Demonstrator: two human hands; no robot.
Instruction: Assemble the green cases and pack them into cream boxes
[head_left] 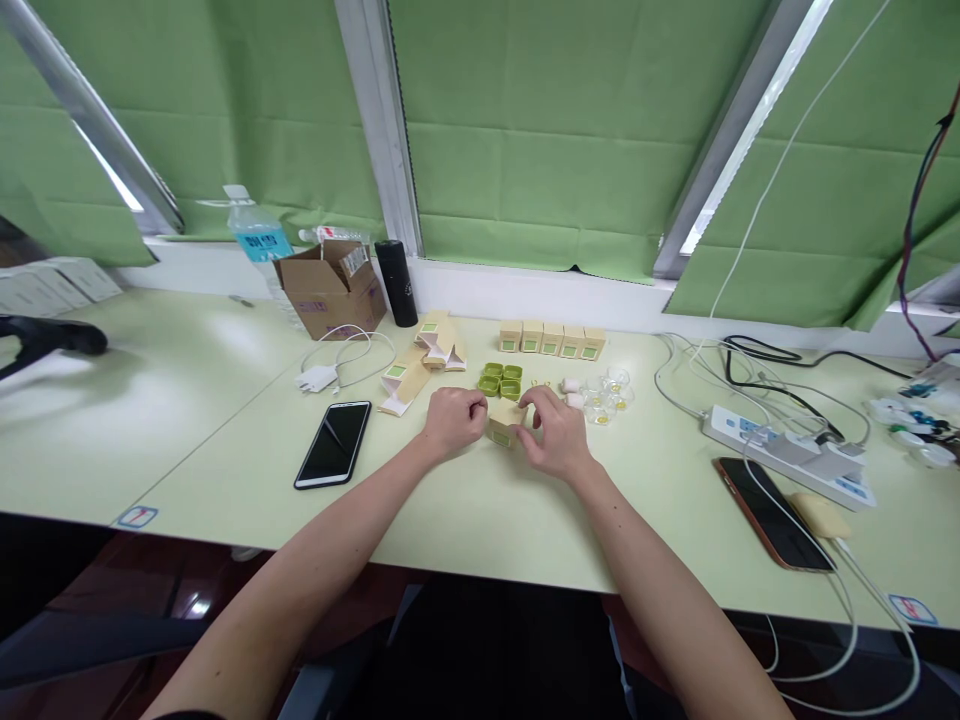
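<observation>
Lightly Does It: A Card Box Between Two Hands

Left of the grip I see open card cartons (410, 378). Next comes the left hand (455, 414), curled inward beside the small box (501, 426); its fingertips are hidden, so I cannot tell whether it pinches anything. The small box sits between the two hands, a green-edged mark on its near face. I judge it light, dry rather than slippery and stiffest along its folds, with walls that could dent under a hard squeeze; I favour two opposite sides, close to the corners. Just beyond it are green cups (500, 381). At its right edge, the right hand (556, 435) curves thumb and fingers, narrowly parted; how firmly they press, I cannot tell. Further right of the grip lie clear plastic pieces (604, 397).
</observation>
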